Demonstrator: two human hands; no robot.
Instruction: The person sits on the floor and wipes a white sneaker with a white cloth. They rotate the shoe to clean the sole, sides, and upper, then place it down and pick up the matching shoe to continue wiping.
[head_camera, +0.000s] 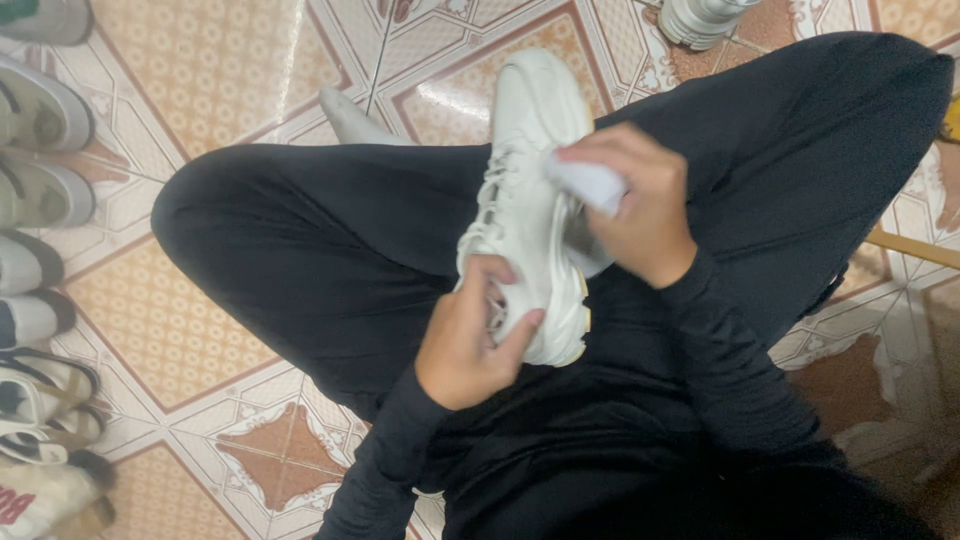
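You sit cross-legged on the tiled floor (200, 330), black trousers (340, 240) filling the middle of the view.

White sneaker (535, 190): it lies across your lap, toe pointing far, heel end near, laces facing left. It is chunky-soled, and a thin yellowish line shows at the sole near the heel.

Your left hand (470, 340): it grasps the sneaker at the near end, thumb over the right side of the heel, fingers curled in around the lace area. Firm hold.

Your right hand (640, 205): it is clenched around a white cloth (590, 185), which is pressed against the sneaker's right side, about mid-length. The cloth touches the shoe. Part of it hangs grey in shadow below your palm.

Around you:
- A row of shoes (40, 190) runs down the left edge, pale and grey pairs, with strapped sandals nearer.
- Another white shoe (700, 20) sits at the far edge, right of centre, well apart from the one you hold.
- A pale sock or foot (350, 120) shows just beyond your left knee.
- A thin wooden bar (910, 248) crosses the right edge.

The floor tiles are orange and cream with a geometric pattern.
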